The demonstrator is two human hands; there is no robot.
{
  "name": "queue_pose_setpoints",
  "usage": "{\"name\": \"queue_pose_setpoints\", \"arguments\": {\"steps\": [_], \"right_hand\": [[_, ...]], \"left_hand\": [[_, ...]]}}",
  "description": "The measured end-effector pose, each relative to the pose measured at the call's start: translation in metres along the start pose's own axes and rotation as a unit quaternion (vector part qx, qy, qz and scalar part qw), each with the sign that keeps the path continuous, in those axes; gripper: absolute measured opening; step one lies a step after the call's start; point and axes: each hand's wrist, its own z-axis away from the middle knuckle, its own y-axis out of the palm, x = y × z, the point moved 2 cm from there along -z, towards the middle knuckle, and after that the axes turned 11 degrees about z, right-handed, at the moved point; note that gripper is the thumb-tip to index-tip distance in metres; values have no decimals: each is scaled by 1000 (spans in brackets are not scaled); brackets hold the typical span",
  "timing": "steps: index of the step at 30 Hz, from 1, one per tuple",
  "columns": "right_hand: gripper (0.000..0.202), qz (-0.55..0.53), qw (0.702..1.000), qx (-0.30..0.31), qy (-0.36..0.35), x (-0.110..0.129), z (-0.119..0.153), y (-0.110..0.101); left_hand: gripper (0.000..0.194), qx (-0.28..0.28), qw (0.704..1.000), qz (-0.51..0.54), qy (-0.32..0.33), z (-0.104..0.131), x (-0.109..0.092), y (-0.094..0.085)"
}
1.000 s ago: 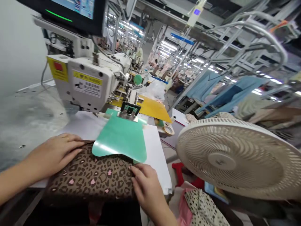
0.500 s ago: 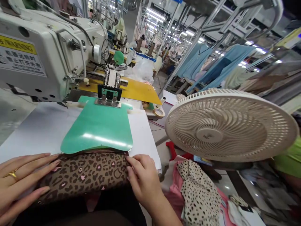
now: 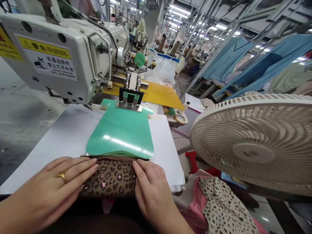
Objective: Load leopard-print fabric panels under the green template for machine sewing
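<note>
Holding fabric (image 3: 113, 178) near "WARNING" label (image 3: 48, 58)

You've got a big workshop: rows of white tube lights (image 3: 179, 13) overhead, far; grey wall or pillar (image 3: 153, 21) far centre; blue cloth (image 3: 226, 61) hanging far right. Near right of you, pale fan (image 3: 253, 152), shiny floor (image 3: 265, 210) with dark stripe.
</note>
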Motion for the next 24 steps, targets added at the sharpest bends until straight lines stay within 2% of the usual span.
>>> {"name": "queue_pose_setpoints", "arguments": {"steps": [2,4,6,9,14,18,20,24], "right_hand": [[43,-11,1000,25,-5,4,-7,6],[42,-7,999,47,9,4,-8,11],[39,-4,998,57,15,2,-5,13],[37,1,999,54,7,-3,3,10],[39,6,999,54,2,-10,9,9],[40,-2,999,37,-9,-17,15,9],[39,11,999,34,-17,-22,19,7],[40,40,997,50,-36,-35,23,4]], "left_hand": [[57,12,999,-28,27,-14,-10,9],[47,10,997,-71,30,-24,-16,20],[38,2,996,-91,19,-29,-20,29],[36,22,995,-93,18,-30,-23,34],[39,24,998,-64,17,-19,-20,22],[48,11,996,38,-77,8,0,9],[55,-1,992,57,-113,21,10,5],[65,10,993,68,-91,24,21,0]]}}
